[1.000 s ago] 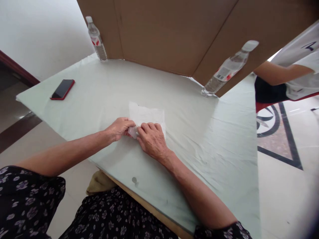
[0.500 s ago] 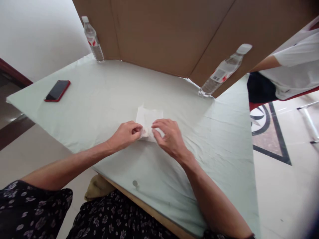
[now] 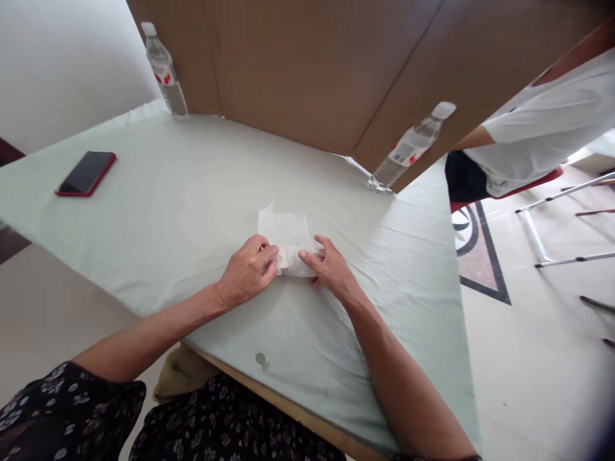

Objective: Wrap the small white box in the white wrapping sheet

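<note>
A thin white tissue [image 3: 284,230] lies on the pale green cloth of the table [image 3: 202,192], its near edge rolled up into a small wad. My left hand [image 3: 248,272] has its fingers curled and pinches the left end of that rolled edge. My right hand [image 3: 329,266] grips the right end of the roll with thumb and fingers closed on it. The far half of the tissue still lies flat beyond my fingers.
A red phone [image 3: 85,173] rests at the table's left. Two water bottles [image 3: 163,70] [image 3: 408,147] prop up a brown cardboard screen [image 3: 307,64] at the back. A person in a white shirt [image 3: 533,134] sits behind it on the right. Tiled floor lies to the right.
Both hands have rolled the tissue's near edge further away from me, so less of it lies flat. My right hand turned from palm-down to gripping the roll's end. The camera shifted right.
</note>
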Tool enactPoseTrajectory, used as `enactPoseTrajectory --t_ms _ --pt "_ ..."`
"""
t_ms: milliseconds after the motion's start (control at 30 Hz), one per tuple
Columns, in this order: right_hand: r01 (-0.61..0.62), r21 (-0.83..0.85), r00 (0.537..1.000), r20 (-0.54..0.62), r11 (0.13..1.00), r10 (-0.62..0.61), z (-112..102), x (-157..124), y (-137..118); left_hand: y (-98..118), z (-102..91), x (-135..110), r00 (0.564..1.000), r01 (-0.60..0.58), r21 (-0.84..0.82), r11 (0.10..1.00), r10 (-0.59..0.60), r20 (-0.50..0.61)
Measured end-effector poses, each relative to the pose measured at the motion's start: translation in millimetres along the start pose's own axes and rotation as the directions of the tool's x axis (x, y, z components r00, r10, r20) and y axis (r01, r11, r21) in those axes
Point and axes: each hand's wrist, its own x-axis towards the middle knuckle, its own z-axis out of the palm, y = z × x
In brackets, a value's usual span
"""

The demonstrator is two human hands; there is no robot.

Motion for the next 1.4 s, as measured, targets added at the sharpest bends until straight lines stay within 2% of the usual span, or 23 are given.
enactPoseTrajectory --t_ms 100,267,467,667,800,933,1067,1133,1200,1333,1400 --pt "0.018 0.018 0.998 -0.056 1.000 -0.017 6.6 7.0 1.5 -0.9 0.7 0.2 1.000 -0.014 0.023 1.000 0.014 -0.011" --pt "0.168 -0.111 0.971 -0.150 0.979 -0.184 18.8 2.0 -9.5 -4.7 1.7 1.9 0.999 -0.046 0.071 0.996 0.046 0.000" --pt "0.224 -0.073 0.965 -0.123 0.972 -0.231 33.9 -5.4 -31.9 -7.8 2.9 5.2 0.998 -0.018 0.033 0.999 0.016 0.055" --pt "0.218 -0.002 0.970 -0.114 0.976 -0.216 43.4 -8.2 -33.6 -7.9 4.3 6.2 0.994 0.054 -0.082 0.995 -0.046 0.098" --pt "0.253 -0.054 0.962 -0.096 0.966 -0.257 43.9 -21.1 -35.9 -11.2 2.5 10.5 0.986 0.114 -0.188 0.976 -0.088 0.141" --pt "0.403 -0.236 0.908 -0.019 0.884 -0.419 43.0 -33.2 -32.7 -13.7 -2.1 13.2 0.970 0.202 -0.308 0.930 -0.146 0.195" --pt "0.518 -0.402 0.837 0.055 0.755 -0.544 43.7 -36.6 -23.3 -11.4 -3.6 11.3 0.946 0.323 -0.427 0.844 -0.279 0.164" --pt "0.529 -0.433 0.827 0.070 0.729 -0.558 44.1 -36.8 -19.8 -11.5 -3.1 12.2 0.925 0.378 -0.457 0.805 -0.345 0.158" --pt "0.534 -0.444 0.824 0.082 0.719 -0.561 44.1 -36.5 -18.0 -14.0 -2.3 15.8 0.904 0.427 -0.451 0.784 -0.375 0.204" --pt "0.546 -0.476 0.818 0.126 0.689 -0.561 42.3 -34.4 -18.2 -21.8 -1.0 25.8 0.875 0.470 -0.385 0.794 -0.363 0.319" --pt "0.542 -0.499 0.821 0.146 0.676 -0.551 41.1 -32.9 -19.6 -23.2 -1.2 28.2 0.875 0.468 -0.379 0.799 -0.358 0.325"
